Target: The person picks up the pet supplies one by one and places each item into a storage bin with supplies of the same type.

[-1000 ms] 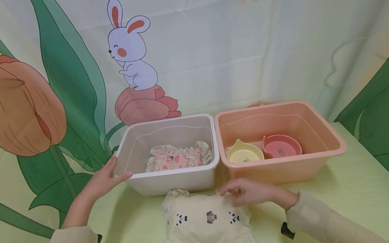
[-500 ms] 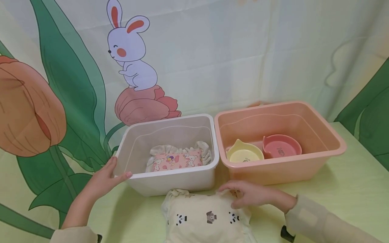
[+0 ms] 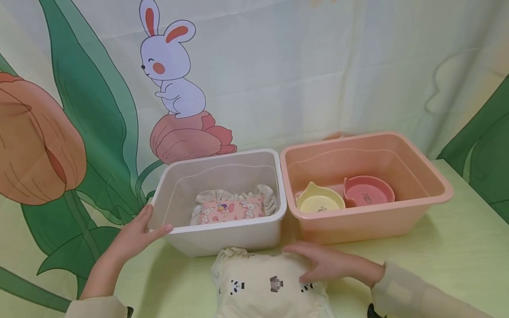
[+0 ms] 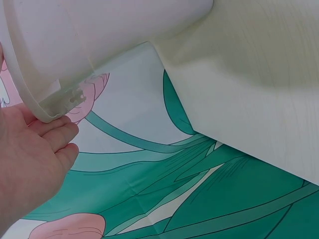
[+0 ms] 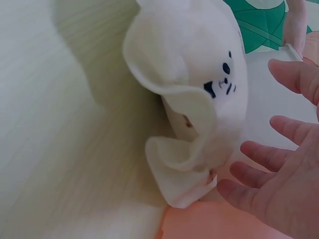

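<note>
left hand gripping the white bin, right hand hovering by the cream pillow

nearest the viewer, the cream pillow is lying toward the near edge of the worktop, its ruffled border curling up and its near end running out of the head view. small panda faces and a grey dog are showing on it. the right hand is hanging at the pillow's far right corner, grasping nothing, its fingers standing spread; whether any of them is touching the cloth, i cannot tell

the left hand is grasping the white bin at its near left corner, its thumb lying along the rim and its fingers bending round the outside. the bin is standing toward the far left corner of the worktop, just beyond the pillow, and a pink pillow with a frilled edge and printed rabbits is resting inside

to its right, a peach bin is sitting toward the far right corner, the two rims just beside each other. inside, a yellow dish is lying toward the left and a red dish is lying on its right

behind the far edge, a pale backdrop is hanging, showing a white rabbit sitting on a pink flower
</note>
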Demonstrator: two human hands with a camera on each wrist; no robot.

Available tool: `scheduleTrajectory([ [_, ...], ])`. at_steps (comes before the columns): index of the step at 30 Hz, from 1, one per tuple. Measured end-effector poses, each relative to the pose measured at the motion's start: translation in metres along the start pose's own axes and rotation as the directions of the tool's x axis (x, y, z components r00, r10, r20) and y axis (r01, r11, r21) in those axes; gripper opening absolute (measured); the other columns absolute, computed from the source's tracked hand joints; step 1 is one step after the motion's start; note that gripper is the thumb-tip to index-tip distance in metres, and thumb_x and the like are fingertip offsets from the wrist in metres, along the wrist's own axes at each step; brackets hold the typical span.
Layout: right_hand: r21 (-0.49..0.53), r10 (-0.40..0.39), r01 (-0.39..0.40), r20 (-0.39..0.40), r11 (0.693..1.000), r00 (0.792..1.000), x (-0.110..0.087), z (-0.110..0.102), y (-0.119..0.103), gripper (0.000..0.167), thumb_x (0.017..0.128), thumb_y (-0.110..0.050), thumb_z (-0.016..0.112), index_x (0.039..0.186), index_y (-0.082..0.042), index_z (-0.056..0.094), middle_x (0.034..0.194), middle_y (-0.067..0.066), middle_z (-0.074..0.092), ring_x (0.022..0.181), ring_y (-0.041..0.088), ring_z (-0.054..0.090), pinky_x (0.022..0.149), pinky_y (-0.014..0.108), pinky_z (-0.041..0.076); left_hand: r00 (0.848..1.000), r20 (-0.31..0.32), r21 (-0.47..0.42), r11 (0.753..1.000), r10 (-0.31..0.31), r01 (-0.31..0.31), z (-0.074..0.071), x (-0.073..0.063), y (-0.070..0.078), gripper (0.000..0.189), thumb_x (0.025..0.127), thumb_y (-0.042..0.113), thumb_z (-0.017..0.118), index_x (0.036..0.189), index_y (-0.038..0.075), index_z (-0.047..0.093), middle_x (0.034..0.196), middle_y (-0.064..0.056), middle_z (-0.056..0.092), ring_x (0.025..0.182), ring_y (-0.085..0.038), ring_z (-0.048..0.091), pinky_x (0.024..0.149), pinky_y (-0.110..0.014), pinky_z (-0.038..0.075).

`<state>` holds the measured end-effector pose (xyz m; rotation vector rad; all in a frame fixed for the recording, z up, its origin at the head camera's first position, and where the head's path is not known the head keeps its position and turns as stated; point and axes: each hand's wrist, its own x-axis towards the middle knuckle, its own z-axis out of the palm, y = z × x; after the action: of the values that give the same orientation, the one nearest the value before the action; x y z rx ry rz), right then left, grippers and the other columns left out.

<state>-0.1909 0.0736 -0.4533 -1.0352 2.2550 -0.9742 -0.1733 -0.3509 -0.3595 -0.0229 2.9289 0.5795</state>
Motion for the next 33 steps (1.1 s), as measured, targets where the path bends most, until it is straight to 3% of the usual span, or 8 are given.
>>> scheduleTrajectory([
  [8,-0.034,-0.021,0.020,-0.015,0.999,1.000,0.000,0.008,0.001,0.068,0.074,-0.024,0.070,0.133,-0.012,0.038,0.138,0.003,0.038,0.130,0.027,0.028,0.105,0.050,0.021,1.000,-0.010,0.008,1.000,0.010,-0.010,0.000,0.000,0.000,0.092,0.084,0.054,0.047,0.140,-0.005,0.003,0.144,-0.028,0.006,0.122,-0.050,0.029,0.090,-0.065,0.028],
  [16,-0.143,-0.084,0.080,-0.024,0.987,0.996,0.000,0.015,0.003,0.070,0.075,-0.026,0.069,0.134,-0.008,0.036,0.139,0.009,0.036,0.129,0.027,0.030,0.104,0.048,0.024,1.000,-0.008,0.010,1.000,0.009,-0.009,0.000,0.000,-0.001,0.092,0.084,0.054,0.047,0.140,-0.004,0.003,0.145,-0.027,0.005,0.122,-0.050,0.027,0.090,-0.065,0.027],
  [33,-0.175,0.025,-0.025,-0.002,0.984,1.000,0.002,0.023,0.003,0.069,0.076,-0.029,0.067,0.135,-0.013,0.035,0.141,0.007,0.033,0.132,0.026,0.025,0.106,0.048,0.021,1.000,0.006,0.003,1.000,-0.007,0.007,-0.001,-0.002,0.002,0.092,0.084,0.055,0.046,0.140,-0.002,0.000,0.145,-0.027,0.004,0.120,-0.049,0.032,0.089,-0.064,0.029],
])
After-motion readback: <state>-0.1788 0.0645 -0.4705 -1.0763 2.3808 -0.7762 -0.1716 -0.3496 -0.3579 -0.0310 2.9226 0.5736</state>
